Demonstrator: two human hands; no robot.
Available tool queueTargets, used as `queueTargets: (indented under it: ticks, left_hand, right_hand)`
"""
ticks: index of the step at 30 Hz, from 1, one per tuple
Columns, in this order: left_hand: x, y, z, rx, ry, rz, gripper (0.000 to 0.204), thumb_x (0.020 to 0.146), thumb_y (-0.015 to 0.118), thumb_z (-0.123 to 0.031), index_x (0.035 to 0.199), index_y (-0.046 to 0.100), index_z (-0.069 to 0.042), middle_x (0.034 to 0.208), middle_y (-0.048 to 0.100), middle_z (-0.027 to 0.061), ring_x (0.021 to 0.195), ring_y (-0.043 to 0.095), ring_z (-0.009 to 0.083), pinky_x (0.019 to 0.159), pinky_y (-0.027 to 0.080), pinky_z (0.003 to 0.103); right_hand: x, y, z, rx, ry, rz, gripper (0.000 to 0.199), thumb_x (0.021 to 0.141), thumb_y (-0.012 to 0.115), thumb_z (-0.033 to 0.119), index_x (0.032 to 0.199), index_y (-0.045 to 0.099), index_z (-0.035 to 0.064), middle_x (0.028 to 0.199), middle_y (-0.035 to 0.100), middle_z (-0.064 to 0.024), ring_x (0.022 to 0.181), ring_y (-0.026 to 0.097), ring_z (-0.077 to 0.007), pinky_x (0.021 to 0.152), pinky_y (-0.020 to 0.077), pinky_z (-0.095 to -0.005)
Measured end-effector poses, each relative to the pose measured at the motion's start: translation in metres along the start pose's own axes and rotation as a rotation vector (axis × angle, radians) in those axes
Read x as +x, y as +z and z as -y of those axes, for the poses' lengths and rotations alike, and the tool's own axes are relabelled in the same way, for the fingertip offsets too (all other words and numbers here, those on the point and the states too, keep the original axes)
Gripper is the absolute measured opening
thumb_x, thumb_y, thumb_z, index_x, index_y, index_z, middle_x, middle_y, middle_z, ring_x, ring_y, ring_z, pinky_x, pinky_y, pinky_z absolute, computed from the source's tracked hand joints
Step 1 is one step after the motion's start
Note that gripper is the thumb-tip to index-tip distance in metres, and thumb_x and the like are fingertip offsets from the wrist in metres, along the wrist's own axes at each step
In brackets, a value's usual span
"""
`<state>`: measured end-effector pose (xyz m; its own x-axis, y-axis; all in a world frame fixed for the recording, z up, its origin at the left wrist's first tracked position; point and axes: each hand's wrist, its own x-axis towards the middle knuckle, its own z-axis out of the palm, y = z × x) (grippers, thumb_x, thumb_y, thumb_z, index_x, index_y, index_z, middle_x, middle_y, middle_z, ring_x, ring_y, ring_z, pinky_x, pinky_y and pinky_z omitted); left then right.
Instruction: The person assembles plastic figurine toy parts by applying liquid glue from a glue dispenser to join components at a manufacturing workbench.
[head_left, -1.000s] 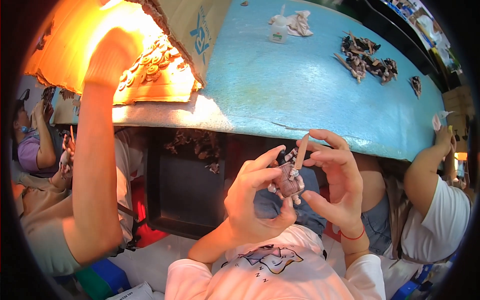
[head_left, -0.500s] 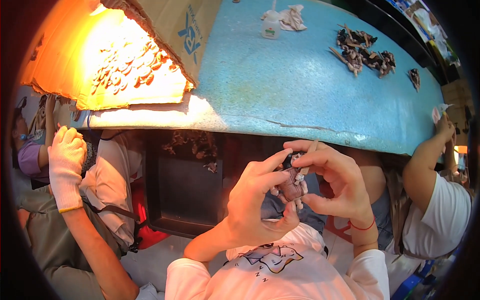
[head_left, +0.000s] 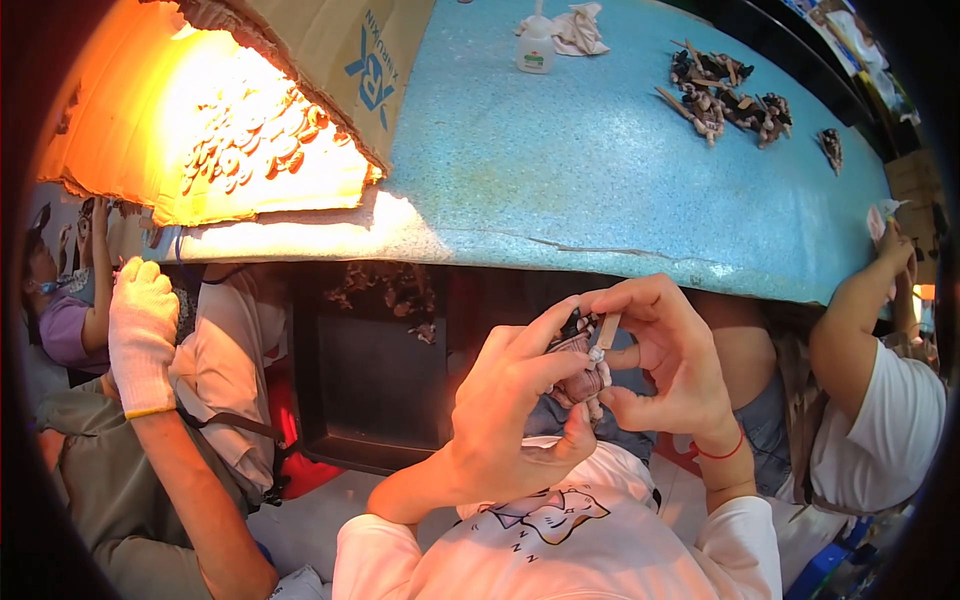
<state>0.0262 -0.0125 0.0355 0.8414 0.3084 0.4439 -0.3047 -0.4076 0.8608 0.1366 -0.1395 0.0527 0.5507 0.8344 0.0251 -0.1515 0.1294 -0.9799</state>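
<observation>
Above my lap, in front of the table edge, both hands hold a small figurine (head_left: 580,386) with a brownish-pink body, dark top and pale limbs. My left hand (head_left: 505,390) pinches it from the left, fingers along its upper side and thumb near its lower end. On the other side my right hand (head_left: 675,365) has its thumb close to the figurine's lower right and its index finger arched over the top. A flat wooden stick (head_left: 608,330) stands up at the figurine's upper right, beside the right fingers. Fingers hide part of the figurine.
Similar figurines (head_left: 715,115) lie grouped on the blue tabletop (head_left: 540,170), near a white squeeze bottle (head_left: 535,52) and cloth (head_left: 580,30). A brightly lit cardboard box (head_left: 375,100) holds many small pieces. Below sits a black tray (head_left: 370,440). A co-worker's gloved hand (head_left: 142,335) is at left.
My right fingers have shifted around the figurine, one now bent toward its side near the stick. The figurine is slightly turned. At left, the co-worker's gloved hand has moved slightly.
</observation>
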Motion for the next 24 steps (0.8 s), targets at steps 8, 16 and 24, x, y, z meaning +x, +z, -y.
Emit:
queueTargets:
  ticks: [8,16,24]
  left_hand:
    - [0.004,-0.001,-0.006,0.031,0.033,0.012,0.045,0.056,0.062,0.006,0.100,0.052,0.001,0.104,0.058,0.0235,0.070,0.050,0.0222,0.058,0.047,0.027]
    - [0.010,-0.013,-0.017,0.084,-0.042,0.227,0.058,0.058,0.062,0.006,0.114,0.048,0.001,0.091,0.060,0.0110,0.077,0.051,0.0238,0.079,0.044,0.036]
    - [0.012,-0.013,-0.018,0.044,-0.048,0.219,0.062,0.057,0.062,0.006,0.117,0.046,0.001,0.090,0.060,0.0109,0.078,0.051,0.0238,0.076,0.044,0.034]
  right_hand:
    - [-0.004,0.001,-0.003,0.067,0.002,-0.015,0.053,0.061,0.060,-0.011,0.110,0.041,-0.0041,0.109,0.046,-0.0114,0.106,0.047,-0.0177,0.089,0.0483,-0.0365]
    - [-0.009,-0.003,-0.004,0.123,0.018,-0.021,0.055,0.062,0.060,-0.012,0.111,0.039,-0.0029,0.111,0.045,-0.0122,0.109,0.046,-0.0190,0.090,0.0470,-0.0365]
    - [-0.010,-0.004,-0.006,0.144,-0.002,-0.025,0.057,0.062,0.061,-0.012,0.113,0.040,-0.0003,0.112,0.046,-0.0121,0.109,0.047,-0.0188,0.090,0.0466,-0.0366]
